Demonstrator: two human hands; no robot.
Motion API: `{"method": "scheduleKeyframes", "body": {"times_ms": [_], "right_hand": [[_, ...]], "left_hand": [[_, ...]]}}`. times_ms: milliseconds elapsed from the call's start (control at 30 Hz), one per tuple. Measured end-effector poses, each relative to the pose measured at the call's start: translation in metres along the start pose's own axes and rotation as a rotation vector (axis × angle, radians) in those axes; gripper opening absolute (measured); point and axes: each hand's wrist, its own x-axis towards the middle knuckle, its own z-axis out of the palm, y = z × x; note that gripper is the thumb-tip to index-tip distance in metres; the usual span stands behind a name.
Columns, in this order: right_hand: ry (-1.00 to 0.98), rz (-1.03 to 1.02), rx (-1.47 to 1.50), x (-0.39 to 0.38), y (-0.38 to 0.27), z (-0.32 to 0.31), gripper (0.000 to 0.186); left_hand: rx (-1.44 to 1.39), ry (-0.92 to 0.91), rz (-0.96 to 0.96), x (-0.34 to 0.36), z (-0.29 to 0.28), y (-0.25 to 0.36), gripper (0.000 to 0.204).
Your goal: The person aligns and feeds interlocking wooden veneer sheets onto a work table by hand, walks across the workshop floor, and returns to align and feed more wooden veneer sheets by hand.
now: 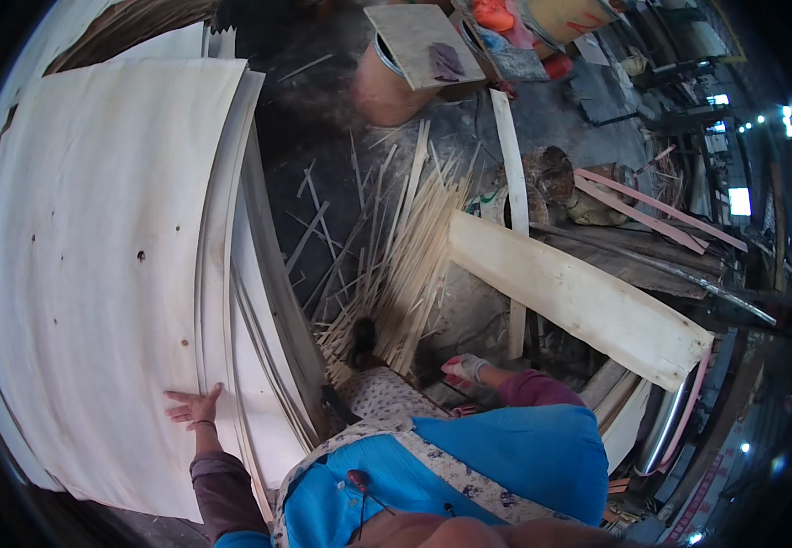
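Right hand (465, 369) small, perhaps blurred; grip unclear.

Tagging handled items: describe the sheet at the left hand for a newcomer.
Start at the big pile of pale wood sheets on the left. The top sheet lies there, the left hand spread over its lower right part. Unlike the neighbouring sheets peeking out past its right edge, it bares a broad face with scattered dark knots.

Brown drum (385, 99) under a flat board (405, 35), dark cloth (447, 61) on top, pink strips (643, 217), metal pole (729, 297)
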Motion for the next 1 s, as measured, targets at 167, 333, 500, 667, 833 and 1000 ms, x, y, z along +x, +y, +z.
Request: {"method": "scheduleKeyframes", "body": {"times_ms": [167, 333, 500, 667, 833, 1000], "right_hand": [[0.081, -0.060, 0.103, -0.034, 0.029, -0.032, 0.041], [0.189, -0.084, 0.270, -0.067, 0.098, -0.071, 0.038], [0.306, 0.041, 0.218, -0.071, 0.167, -0.076, 0.034], [0.219, -0.051, 0.226, -0.044, 0.190, -0.081, 0.035], [0.223, -0.140, 0.341, -0.070, 0.118, -0.092, 0.037], [0.215, -0.209, 0.515, 0.009, 0.097, -0.113, 0.037]], "left_hand": [[0.003, 0.006, -0.003, 0.001, 0.001, -0.002, 0.139], [0.097, -0.019, -0.068, -0.010, -0.011, 0.007, 0.139], [0.094, 0.008, -0.079, -0.036, -0.026, 0.016, 0.139], [0.113, 0.169, -0.112, -0.047, -0.006, 0.019, 0.113], [0.027, 0.215, -0.086, -0.027, 0.048, 0.006, 0.083], [-0.149, 0.035, -0.086, 0.002, 0.061, 0.029, 0.073]]}}
